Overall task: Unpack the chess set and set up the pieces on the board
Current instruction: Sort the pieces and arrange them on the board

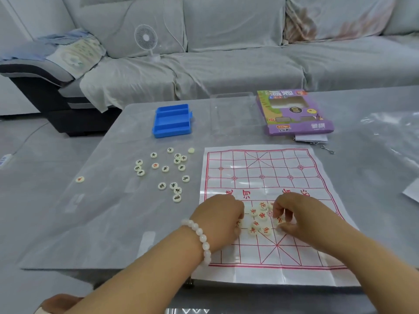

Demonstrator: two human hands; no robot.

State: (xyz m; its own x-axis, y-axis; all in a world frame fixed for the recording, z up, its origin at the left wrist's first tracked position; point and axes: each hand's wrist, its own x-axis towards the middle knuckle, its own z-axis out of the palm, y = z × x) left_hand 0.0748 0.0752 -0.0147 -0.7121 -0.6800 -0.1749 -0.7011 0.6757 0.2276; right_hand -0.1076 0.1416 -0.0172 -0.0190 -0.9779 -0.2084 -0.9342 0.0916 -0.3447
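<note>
Several red-lettered pieces (260,219) sit bunched together on the near half of the board (267,177), between our two hands, none of them yet on its own point as far as we can tell. Our left hand (223,217) is curled over the left edge of the cluster, fingers bent down onto a piece we can only partly see; our right hand (292,214) pinches one disc between thumb and fingertips at the cluster's right side. The black-lettered pieces (167,171) lie scattered on the surface to the left of the board, with one stray red piece (79,179) well apart, and the blue tray (172,120) and purple box (294,113) sit beyond. We judge the discs light, hard and smooth, likely to slide, so we would take each by its rim. The board looks like thin creased sheet that may shift or ruck when pushed.
</note>
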